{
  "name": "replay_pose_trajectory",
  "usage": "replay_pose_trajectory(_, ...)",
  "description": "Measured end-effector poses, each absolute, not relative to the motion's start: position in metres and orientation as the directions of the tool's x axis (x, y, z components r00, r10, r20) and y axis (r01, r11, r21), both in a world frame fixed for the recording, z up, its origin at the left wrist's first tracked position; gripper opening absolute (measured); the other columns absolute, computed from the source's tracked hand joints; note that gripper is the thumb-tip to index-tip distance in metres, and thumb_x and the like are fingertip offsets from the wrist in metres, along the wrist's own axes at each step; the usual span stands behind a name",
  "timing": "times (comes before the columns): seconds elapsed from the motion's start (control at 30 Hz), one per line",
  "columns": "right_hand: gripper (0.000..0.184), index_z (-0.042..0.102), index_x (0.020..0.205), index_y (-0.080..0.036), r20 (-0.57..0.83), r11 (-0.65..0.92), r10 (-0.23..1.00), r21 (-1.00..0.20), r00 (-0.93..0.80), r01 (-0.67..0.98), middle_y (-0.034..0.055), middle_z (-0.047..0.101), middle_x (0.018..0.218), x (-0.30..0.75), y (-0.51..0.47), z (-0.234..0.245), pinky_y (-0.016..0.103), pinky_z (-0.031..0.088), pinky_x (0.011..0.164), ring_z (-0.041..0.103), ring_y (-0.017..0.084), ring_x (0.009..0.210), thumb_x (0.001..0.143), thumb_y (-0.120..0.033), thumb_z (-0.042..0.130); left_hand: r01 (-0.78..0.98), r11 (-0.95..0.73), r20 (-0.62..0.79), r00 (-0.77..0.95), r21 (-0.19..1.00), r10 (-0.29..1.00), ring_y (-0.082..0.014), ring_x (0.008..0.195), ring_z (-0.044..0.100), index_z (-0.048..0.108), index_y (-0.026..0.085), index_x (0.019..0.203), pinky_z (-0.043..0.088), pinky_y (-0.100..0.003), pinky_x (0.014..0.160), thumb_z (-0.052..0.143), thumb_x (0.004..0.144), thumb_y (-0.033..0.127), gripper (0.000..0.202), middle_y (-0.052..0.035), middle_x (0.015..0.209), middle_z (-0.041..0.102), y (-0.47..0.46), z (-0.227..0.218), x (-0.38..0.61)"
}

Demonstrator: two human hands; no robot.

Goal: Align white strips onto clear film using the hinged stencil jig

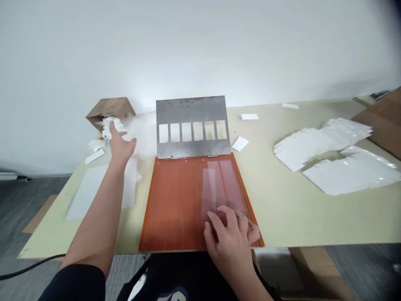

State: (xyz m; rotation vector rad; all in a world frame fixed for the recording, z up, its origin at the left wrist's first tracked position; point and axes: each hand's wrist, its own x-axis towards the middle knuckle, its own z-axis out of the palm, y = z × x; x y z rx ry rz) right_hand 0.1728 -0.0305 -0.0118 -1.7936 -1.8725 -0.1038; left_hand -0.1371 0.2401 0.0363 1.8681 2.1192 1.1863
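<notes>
My left hand [121, 144] reaches to the back left with its fingers spread, in front of crumpled-looking white pieces [108, 123] at the mouth of a cardboard box [114, 106]. Whether it touches them I cannot tell. Near the front edge, my right hand [233, 236] lies over the right part of an orange board [175, 200], fingers bent and apart. Its fingertips are by the lower end of a clear strip [209, 188] on the board. Hinged to the board's back edge, a grey metal plate [192, 108] with a row of several rectangular windows stands raised.
Translucent sheets [142, 136] and a pale sheet [87, 192] lie left of the board. White cards [240, 144] are scattered behind and right of it. Fanned stacks of white plastic bags [351, 171] rest at the right, beside a brown carton [384, 121]. A white wall rises behind.
</notes>
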Motion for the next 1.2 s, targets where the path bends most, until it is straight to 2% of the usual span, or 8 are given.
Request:
replay_pose_trajectory(0.1,0.016,0.071,0.1,-0.03,0.436,0.137,0.9,-0.288,0.003,0.948,0.0064,0.064,0.111,0.174,-0.03,-0.016,0.051,0.025,0.09,0.049,0.03,0.103,0.088,-0.03,0.059,0.833,0.121,0.41,-0.386,0.539,0.827,-0.0443,0.143,0.028,0.02,0.013,0.152,0.022,-0.069,0.112,0.073,0.074,0.05,0.101,-0.0221,0.158,0.026,0.23,0.031,-0.121)
replay_pose_trajectory(0.2,0.017,0.071,0.101,-0.031,0.424,0.15,0.906,-0.284,-0.016,0.947,0.0062,0.065,0.109,0.175,-0.03,-0.017,0.051,0.025,0.089,0.049,0.029,0.1,0.089,-0.028,0.059,0.878,0.216,0.427,-0.406,0.427,0.808,-0.0489,0.147,0.003,0.019,0.017,0.155,0.007,-0.074,0.11,0.066,0.077,0.06,0.101,-0.018,0.165,0.002,0.224,0.03,-0.111)
replay_pose_trajectory(0.3,0.019,0.071,0.102,-0.032,0.42,0.148,0.907,-0.276,-0.019,0.95,0.0063,0.065,0.107,0.175,-0.028,-0.017,0.051,0.025,0.089,0.049,0.028,0.098,0.09,-0.026,0.058,0.924,0.258,0.283,-0.336,0.281,0.898,-0.0483,0.141,0.025,0.031,0.015,0.151,0.016,-0.074,0.106,0.054,0.086,0.053,0.078,-0.0249,0.157,0.028,0.228,0.029,-0.11)
replay_pose_trajectory(0.4,0.021,0.071,0.104,-0.033,0.411,0.14,0.912,-0.263,-0.021,0.955,0.0063,0.066,0.108,0.175,-0.025,-0.017,0.051,0.025,0.088,0.049,0.029,0.099,0.09,-0.024,0.058,0.937,0.2,0.124,-0.244,0.287,0.962,-0.0411,0.132,0.045,0.055,0.022,0.135,0.024,-0.07,0.106,0.042,0.091,0.053,0.056,-0.0196,0.142,0.052,0.233,0.027,-0.11)
replay_pose_trajectory(0.57,0.027,0.07,0.11,-0.033,0.406,0.154,0.913,-0.25,-0.04,0.956,0.0073,0.065,0.111,0.175,-0.025,-0.019,0.052,0.025,0.088,0.05,0.029,0.099,0.089,-0.022,0.056,0.957,0.126,0.213,-0.184,0.262,0.96,-0.0394,0.146,0.023,0.036,0.027,0.15,0.017,-0.072,0.109,0.037,0.092,0.057,0.066,-0.0144,0.163,0.022,0.216,0.034,-0.108)
replay_pose_trajectory(0.8,0.029,0.069,0.117,-0.028,0.401,0.153,0.915,-0.23,-0.05,0.961,0.011,0.064,0.112,0.172,-0.022,-0.018,0.055,0.026,0.091,0.05,0.031,0.101,0.091,-0.028,0.055,0.971,0.205,-0.142,-0.188,0.121,0.972,-0.0441,0.144,0.028,0.041,0.026,0.147,0.021,-0.074,0.106,0.039,0.088,0.065,0.071,-0.0139,0.163,0.021,0.129,0.054,-0.123)
replay_pose_trajectory(0.97,0.03,0.07,0.116,-0.028,0.446,0.16,0.893,-0.188,-0.06,0.969,0.0098,0.066,0.109,0.172,-0.019,-0.017,0.053,0.027,0.089,0.052,0.03,0.098,0.095,-0.034,0.05,0.935,0.333,0.035,-0.339,0.118,0.94,-0.0404,0.141,0.033,0.042,0.023,0.146,0.023,-0.073,0.106,0.038,0.094,0.058,0.063,-0.0154,0.16,0.029,0.051,0.032,-0.123)
replay_pose_trajectory(1.2,0.033,0.07,0.116,-0.023,0.487,0.186,0.867,-0.122,-0.105,0.975,0.0124,0.066,0.11,0.174,-0.021,-0.017,0.051,0.031,0.085,0.053,0.032,0.096,0.097,-0.036,0.046,0.944,0.308,0.067,-0.316,0.116,0.946,-0.0324,0.141,0.038,0.049,0.023,0.139,0.027,-0.062,0.109,0.042,0.097,0.048,0.05,-0.0136,0.154,0.042,0.012,0.005,-0.114)
